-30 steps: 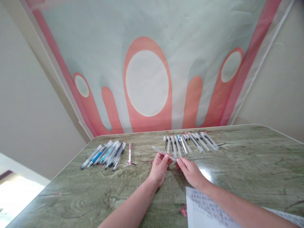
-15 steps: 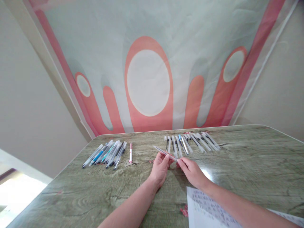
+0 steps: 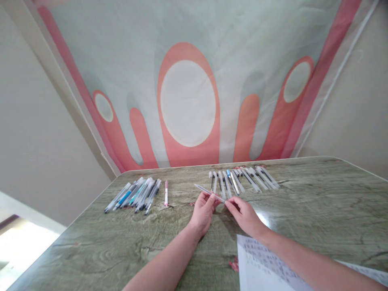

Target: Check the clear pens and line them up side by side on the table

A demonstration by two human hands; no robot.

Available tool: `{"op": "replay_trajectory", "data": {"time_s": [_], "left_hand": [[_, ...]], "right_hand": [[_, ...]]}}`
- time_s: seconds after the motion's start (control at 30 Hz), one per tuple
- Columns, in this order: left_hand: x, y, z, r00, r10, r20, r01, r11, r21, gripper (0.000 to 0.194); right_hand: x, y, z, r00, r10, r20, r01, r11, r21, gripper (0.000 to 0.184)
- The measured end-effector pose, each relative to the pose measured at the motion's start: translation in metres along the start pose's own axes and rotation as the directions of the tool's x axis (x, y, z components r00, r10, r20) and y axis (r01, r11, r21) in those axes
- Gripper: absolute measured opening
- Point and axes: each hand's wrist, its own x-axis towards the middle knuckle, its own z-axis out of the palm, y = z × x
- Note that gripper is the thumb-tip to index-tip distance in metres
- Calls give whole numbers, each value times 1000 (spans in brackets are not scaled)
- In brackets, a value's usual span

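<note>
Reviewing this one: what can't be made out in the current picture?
All in the head view:
- Writing on the paper: too small and blurred; the right forearm covers part.
- Paper's lower edge: cut off by the frame.
- Held pen's middle: behind the left hand's fingers.
- Left pile's exact count: pens overlap.

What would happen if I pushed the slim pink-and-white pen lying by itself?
The slim pink-and-white pen might roll sideways, since it looks rounded and lies alone. It's probably light, being so thin. It would likely feel stiff, because it lies straight.
</note>
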Motion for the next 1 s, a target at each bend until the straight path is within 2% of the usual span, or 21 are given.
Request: {"op": "replay_trajectory", "data": {"time_s": [0.17,0.37,0.73,1.0], "left_hand": [[0,0,0,1000,-7,-16,8,1000,3,22],[0,0,0,1000,-8,-13,8,1000,8,23],[4,-3,-4,997,4,-78,-7,999,-41,24],[2,-1,-1,996,27,-84,-26,999,18,23]], "right_hand": [[-1,1,2,999,32,-4,-32,996,86,23],[-1,-3,-1,999,6,53,-10,997,79,25],[-1,-2,-2,998,26,59,-32,994,105,21],[0,-2,-3,998,15,64,-19,997,74,25]]}}
